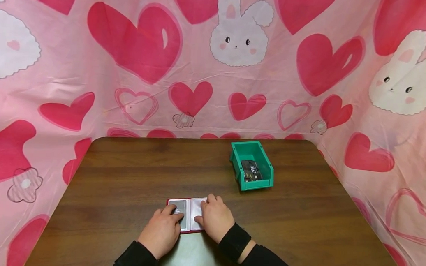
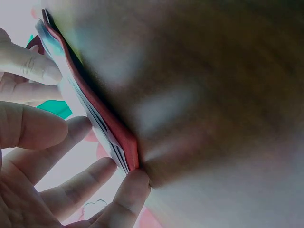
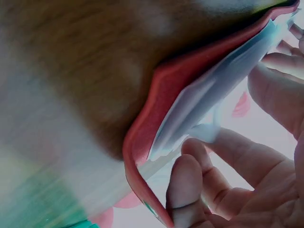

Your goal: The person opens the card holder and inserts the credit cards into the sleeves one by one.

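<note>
A small red card holder [image 1: 191,231] lies open on the table in front of me, its clear plastic pages [image 3: 209,99] facing up. Under the left page sits a grey card [image 1: 180,205] with light lettering, partly covered by fingers. My left hand [image 1: 161,231] rests on the left page; its fingers [image 2: 80,183] are fairly straight, with one fingertip at the red cover's edge in the left wrist view. Over the right page, my right hand [image 1: 217,218] has curled fingers [image 3: 185,183] at the holder's edge, and its thumb lies across the page.
Toward the back right stands a green plastic bin [image 1: 251,186] holding dark printed cards [image 1: 251,170]. The brown wood-grain table [image 1: 129,168] extends around the holder. A pink cloth [image 1: 102,69] with hearts and rabbits hangs behind and at both sides.
</note>
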Demonstrator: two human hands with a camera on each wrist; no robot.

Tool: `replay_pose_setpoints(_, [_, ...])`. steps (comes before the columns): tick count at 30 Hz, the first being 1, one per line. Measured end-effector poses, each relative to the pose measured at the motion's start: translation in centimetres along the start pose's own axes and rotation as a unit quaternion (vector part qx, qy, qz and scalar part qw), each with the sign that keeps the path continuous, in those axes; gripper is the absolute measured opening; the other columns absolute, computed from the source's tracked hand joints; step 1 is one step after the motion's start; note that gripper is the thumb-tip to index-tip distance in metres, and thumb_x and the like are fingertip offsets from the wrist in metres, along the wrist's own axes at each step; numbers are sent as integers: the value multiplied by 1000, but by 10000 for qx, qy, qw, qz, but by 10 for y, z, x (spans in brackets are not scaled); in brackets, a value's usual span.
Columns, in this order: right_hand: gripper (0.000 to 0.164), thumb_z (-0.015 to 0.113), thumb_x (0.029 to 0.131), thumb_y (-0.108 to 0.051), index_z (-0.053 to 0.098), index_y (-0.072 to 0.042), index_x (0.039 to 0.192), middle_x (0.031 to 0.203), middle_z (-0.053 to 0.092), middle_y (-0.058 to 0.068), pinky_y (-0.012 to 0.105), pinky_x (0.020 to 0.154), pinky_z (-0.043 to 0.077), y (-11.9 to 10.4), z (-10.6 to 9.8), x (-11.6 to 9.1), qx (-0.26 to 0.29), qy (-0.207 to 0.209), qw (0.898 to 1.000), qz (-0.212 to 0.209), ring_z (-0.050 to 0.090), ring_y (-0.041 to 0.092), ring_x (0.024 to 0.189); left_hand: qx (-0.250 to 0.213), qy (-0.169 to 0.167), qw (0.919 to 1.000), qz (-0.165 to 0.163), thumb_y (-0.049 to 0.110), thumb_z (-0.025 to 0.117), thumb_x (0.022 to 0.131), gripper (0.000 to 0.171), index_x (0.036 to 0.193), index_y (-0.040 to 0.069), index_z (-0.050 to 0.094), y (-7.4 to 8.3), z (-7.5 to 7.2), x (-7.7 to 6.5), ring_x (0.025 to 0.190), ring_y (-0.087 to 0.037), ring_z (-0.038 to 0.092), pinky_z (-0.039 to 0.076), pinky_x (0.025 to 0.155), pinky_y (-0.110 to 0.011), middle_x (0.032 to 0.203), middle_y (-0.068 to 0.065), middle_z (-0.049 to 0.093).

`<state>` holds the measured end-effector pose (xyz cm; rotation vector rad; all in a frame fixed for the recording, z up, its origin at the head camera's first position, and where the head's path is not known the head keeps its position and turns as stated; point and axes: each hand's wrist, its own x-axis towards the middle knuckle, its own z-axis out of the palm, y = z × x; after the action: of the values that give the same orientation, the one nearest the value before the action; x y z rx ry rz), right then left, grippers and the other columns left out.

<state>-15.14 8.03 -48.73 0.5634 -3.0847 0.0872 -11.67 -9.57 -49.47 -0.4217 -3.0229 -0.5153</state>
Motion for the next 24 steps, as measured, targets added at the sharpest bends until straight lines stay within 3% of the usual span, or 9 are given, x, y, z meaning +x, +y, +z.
replay_pose_setpoints(5, [43,69,82,-46,70,-20,116,85,54,3,27,62,47,-1,2,0,261,130,9995,-81,47,15,71,-28,-23,10000,-44,18,57,87,26,106,12,73,0,1,-1,101,-36,57,48,88,-49,123,-14,58])
replay_pose_setpoints(8, [44,68,83,-45,67,-23,121,88,59,4,31,67,52,-1,2,1,548,126,9984,5,53,14,71,-42,54,10000,19,16,58,86,25,105,11,73,0,1,-1,100,-36,58,48,87,-48,122,-14,59])
replay_pose_setpoints(11, [54,68,84,-42,57,-19,132,102,63,5,34,76,54,-1,0,2,1161,156,9930,163,60,14,80,-20,171,9998,105,15,58,85,25,104,11,74,-1,1,-1,97,-36,58,49,85,-48,120,-15,60])
replay_pose_setpoints(13, [62,67,86,-39,46,-16,139,108,62,4,35,80,54,-1,-3,3,1852,146,9820,326,61,13,84,-22,197,9997,105,15,58,85,25,103,11,74,-1,2,-1,97,-36,58,49,85,-48,120,-15,60])
replay_pose_setpoints(15, [63,64,90,-34,36,-13,143,112,61,3,34,81,54,0,-6,5,2691,117,9622,407,61,12,86,-44,158,9998,55,15,57,85,25,104,11,73,-1,2,0,98,-36,58,49,85,-48,121,-15,59])
replay_pose_setpoints(18, [48,54,96,-27,36,-12,137,106,62,-2,32,80,53,2,-10,8,3666,-20,9290,502,58,8,83,-103,45,9999,-64,17,57,86,26,106,11,73,0,1,0,101,-36,58,49,87,-49,123,-14,59])
replay_pose_setpoints(20, [31,48,99,-23,44,-12,128,101,64,-4,32,79,52,3,-11,9,3927,-130,9183,480,57,7,82,-130,0,9998,-122,17,57,86,26,106,12,73,0,1,0,103,-36,57,48,87,-50,124,-14,58])
replay_pose_setpoints(22, [22,46,99,-20,53,-13,118,97,64,-6,32,79,51,3,-12,10,3735,-207,9267,360,56,7,81,-150,4,9998,-132,17,57,86,26,107,12,73,0,1,0,103,-36,57,48,87,-50,124,-14,58])
replay_pose_setpoints(24, [20,48,97,-17,60,-14,112,97,66,-6,33,82,51,2,-12,10,3262,-267,9448,134,58,8,83,-156,13,9998,-139,16,57,86,26,107,12,73,0,1,0,104,-36,57,48,87,-50,124,-14,58])
